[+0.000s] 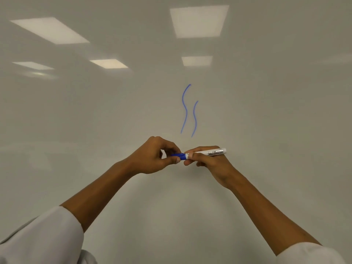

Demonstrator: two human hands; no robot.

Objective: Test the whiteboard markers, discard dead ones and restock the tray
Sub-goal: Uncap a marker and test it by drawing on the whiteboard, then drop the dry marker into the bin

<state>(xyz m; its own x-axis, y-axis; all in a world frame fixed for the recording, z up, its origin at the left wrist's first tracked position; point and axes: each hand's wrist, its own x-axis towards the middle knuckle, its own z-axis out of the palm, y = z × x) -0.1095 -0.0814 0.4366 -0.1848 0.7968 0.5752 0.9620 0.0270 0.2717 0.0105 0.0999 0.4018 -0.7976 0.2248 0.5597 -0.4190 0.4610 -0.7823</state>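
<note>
Sleeves: I am seeing a pale left sleeve (43, 237) filling the bottom left corner, nearest the camera, and a pale right sleeve (308, 254) cutting into the bottom right corner; both are pushed up, leaving the forearms bare.
Forearms: I am watching the two bare forearms reaching up and inward, meeting near the middle of the view in front of the whiteboard (76, 115).
Left hand: the left hand (152, 157) is holding the blue cap (180, 155), with the thumb and curled fingers (172, 147) pinching round it.
Right hand: the right hand (209, 161) is gripping the marker (213, 151), its fingers curling round the white barrel.
Marker: it is lying roughly level between the two hands, the tail end sticking out to the right past the right hand and the cap end pointing left.
Cap: it is sitting at the marker's left end, touching the barrel; I cannot tell whether it is fully seated or partly off.
Marks: two wavy blue strokes (185, 109) are standing side by side on the whiteboard just above the hands, the left one reaching higher than the right.
Whiteboard: it is filling the whole background and showing pale reflections of rectangular ceiling lights (199, 20) across its upper part.
</note>
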